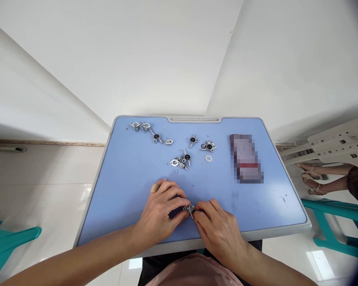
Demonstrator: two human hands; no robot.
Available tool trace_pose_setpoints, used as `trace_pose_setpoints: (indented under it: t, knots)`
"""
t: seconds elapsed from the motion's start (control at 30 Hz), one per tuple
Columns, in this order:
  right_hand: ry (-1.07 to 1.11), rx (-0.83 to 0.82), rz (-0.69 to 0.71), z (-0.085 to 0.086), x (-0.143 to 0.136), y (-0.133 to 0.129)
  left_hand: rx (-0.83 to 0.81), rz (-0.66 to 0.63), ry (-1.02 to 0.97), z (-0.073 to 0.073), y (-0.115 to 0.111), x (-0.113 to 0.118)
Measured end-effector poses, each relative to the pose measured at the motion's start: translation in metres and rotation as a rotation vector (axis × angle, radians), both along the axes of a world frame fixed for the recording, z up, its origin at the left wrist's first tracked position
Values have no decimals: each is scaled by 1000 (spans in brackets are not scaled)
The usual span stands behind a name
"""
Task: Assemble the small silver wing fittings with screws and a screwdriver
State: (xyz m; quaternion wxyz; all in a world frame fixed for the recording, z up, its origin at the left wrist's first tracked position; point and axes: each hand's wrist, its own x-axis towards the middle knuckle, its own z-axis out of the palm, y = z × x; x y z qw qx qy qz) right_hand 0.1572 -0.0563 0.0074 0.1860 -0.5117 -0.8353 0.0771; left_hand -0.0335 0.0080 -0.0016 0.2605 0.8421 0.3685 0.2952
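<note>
Near the front edge of the blue table, both hands meet at a small metal valve (190,208) with a thin stem pointing toward me. My left hand (162,210) pinches its left side between thumb and fingers. On the other side, my right hand (219,222) has its fingertips closed on the valve's right end. The fingers cover part of it. Beyond the hands lies a cluster of similar metal valve parts (187,157), with a flat oval plate (175,162) beside it. Another flat oval plate (209,158) rests farther right, below a valve (209,147) with a black round centre.
Several more valve parts (156,137) lie toward the table's (116,190) back left. A blurred-out rectangular object (247,159) is at the right. Teal stools (331,226) stand on both sides, and a person's feet (314,184) show at the right.
</note>
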Motion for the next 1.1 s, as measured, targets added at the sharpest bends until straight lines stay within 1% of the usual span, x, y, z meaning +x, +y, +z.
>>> trace_pose_setpoints:
  t: [0.27, 0.5, 0.73, 1.1]
  knots:
    - [-7, 10, -13, 1, -1, 1, 12, -3, 10, 0, 0, 0]
    - [4, 19, -34, 2, -4, 1, -12, -13, -9, 2, 0, 0]
    - [22, 25, -51, 1, -5, 0, -4, -17, 28, 1, 0, -1]
    - [21, 3, -49, 2, -5, 0, -23, -32, -19, 1, 0, -3]
